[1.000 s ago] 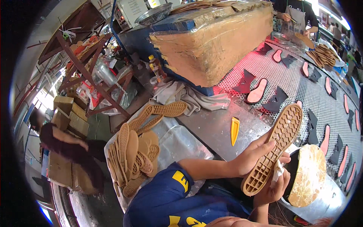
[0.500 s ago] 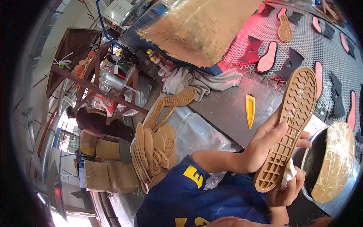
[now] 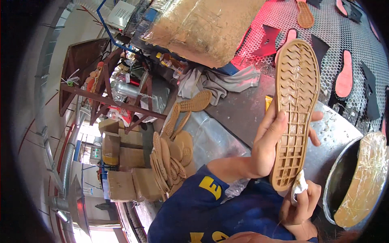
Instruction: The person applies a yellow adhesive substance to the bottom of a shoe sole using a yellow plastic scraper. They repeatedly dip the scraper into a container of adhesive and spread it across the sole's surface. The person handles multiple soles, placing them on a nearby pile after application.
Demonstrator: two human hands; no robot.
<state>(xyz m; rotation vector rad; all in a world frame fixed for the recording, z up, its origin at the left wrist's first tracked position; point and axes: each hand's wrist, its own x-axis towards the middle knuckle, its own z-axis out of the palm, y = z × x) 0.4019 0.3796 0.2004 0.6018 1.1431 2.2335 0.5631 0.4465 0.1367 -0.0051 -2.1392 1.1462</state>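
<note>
My left hand [image 3: 268, 139] is wrapped round a tan rubber shoe sole [image 3: 298, 89], its thumb lying along the near side and its fingertips showing past the far edge. The sole stands nearly upright, with its wavy tread and square grid facing me; parts of its surface look wet. In my right hand [image 3: 302, 206] is a pinched wad of white cloth [image 3: 299, 187], touching or very close to the sole's lower edge. Partly hidden behind the sole and left hand, a yellow pointed tool [image 3: 268, 101] lies on the dark tabletop.
A round metal pan [image 3: 329, 190] with a tan, film-covered curved piece [image 3: 362, 182] across it stands at right. Beyond lies a mesh conveyor [image 3: 330, 32] carrying pink insoles [image 3: 344, 75] and black pieces [image 3: 370, 91]. More soles [image 3: 172, 158] pile at left, near a grey cloth [image 3: 219, 83].
The sole has swung more upright and shifted left, now covering most of the yellow tool. My right hand and the cloth have moved slightly left and stay by the sole's lower end.
</note>
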